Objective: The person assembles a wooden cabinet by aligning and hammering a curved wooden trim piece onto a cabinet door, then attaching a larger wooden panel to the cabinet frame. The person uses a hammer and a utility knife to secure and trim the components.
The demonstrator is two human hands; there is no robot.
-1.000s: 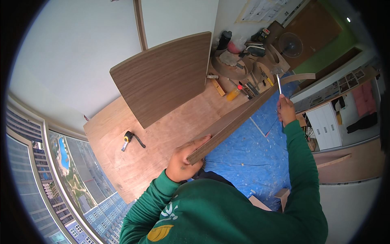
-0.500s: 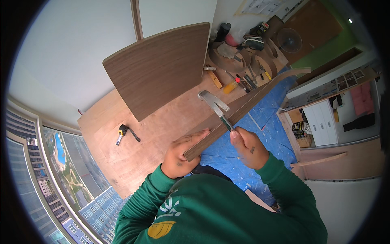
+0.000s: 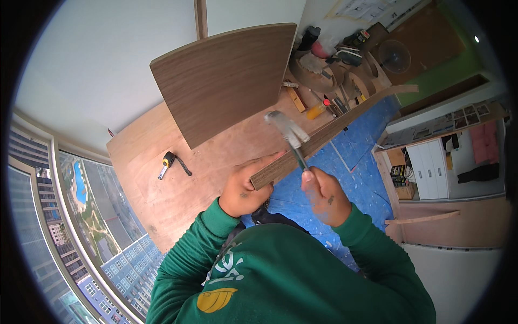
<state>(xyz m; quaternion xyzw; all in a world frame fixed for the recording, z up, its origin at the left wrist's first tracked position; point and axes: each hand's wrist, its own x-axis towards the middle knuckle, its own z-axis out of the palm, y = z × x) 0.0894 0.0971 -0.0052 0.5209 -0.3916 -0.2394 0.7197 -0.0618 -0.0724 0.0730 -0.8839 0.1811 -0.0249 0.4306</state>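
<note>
Over the near stretch of the long wood-grain strip point(image 3: 333, 133), the claw hammer point(image 3: 284, 124) is now held close in; a second ago it was held far out beside the strip's distant stretch. Half a second ago it was already here, and its head is now more blurred, so movement is suggested. Attention seems to be shifted to the part nearest the left hand point(image 3: 245, 189); whether the strip is touched by the head cannot be told. The strip is set slantwise, from the left hand toward the upper right, mostly straight, its far end bent in a curve. Brown grain is shown on it, and a squared end is presented at the near tip. That end is gripped by the left hand, fingers laid along the far side. The hammer's dark handle is closed in by the right hand point(image 3: 325, 197), thumb pressed along it. Farther out, a tape measure point(image 3: 168, 160) is left lying on the pale wood sheet point(image 3: 140, 151), behind which a broad brown panel point(image 3: 226, 81) is stood up. Blue sheeting point(image 3: 350, 175) is spread below the strip, and an orange bottle point(image 3: 316, 110) is placed among tools beyond.
</note>
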